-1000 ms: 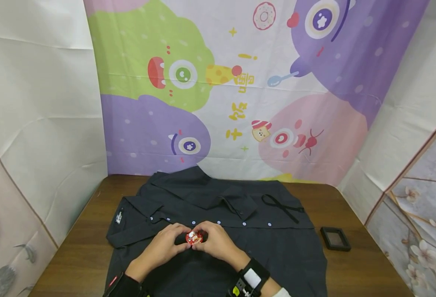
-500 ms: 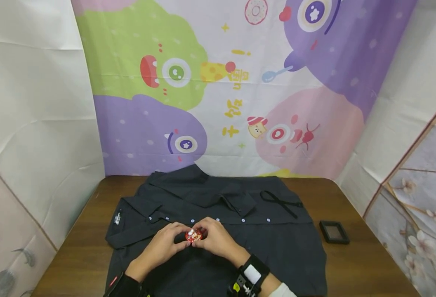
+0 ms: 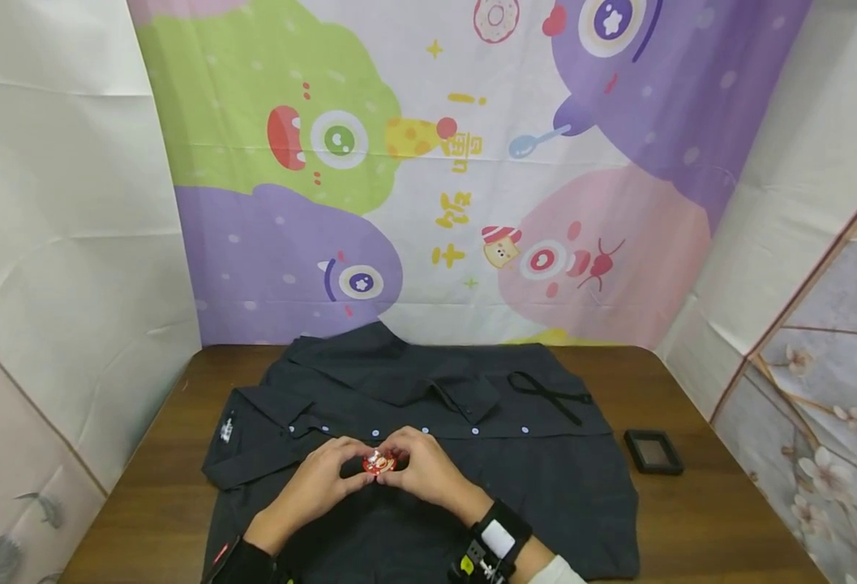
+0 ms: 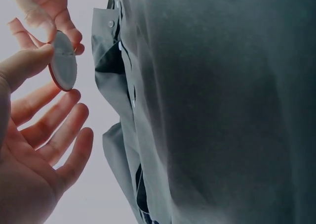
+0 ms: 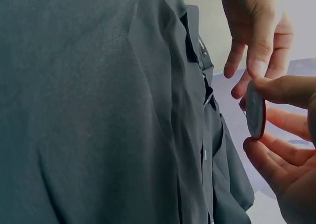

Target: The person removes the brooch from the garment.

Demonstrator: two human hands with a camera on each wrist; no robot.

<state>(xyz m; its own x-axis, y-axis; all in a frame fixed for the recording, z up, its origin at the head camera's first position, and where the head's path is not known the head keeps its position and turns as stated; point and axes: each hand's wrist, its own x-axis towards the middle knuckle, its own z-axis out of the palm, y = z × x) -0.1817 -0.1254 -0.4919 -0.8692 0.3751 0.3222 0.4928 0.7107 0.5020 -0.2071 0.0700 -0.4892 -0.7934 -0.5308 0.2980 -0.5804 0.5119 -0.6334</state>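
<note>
head view: left hand (image 3: 323,480) and right hand (image 3: 430,470) pinch red badge (image 3: 379,463) by edges, above dark shirt (image 3: 530,499). left wrist view: badge shows grey back; left hand's outer fingers spread. right wrist view: right thumb and fingertip pinch opposite edges.

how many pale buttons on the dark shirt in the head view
6 in a row across the shirt: first button and second button at left, third button beyond the red disc, fourth by the right hand, fifth and sixth farther right. More may be hidden.
</note>
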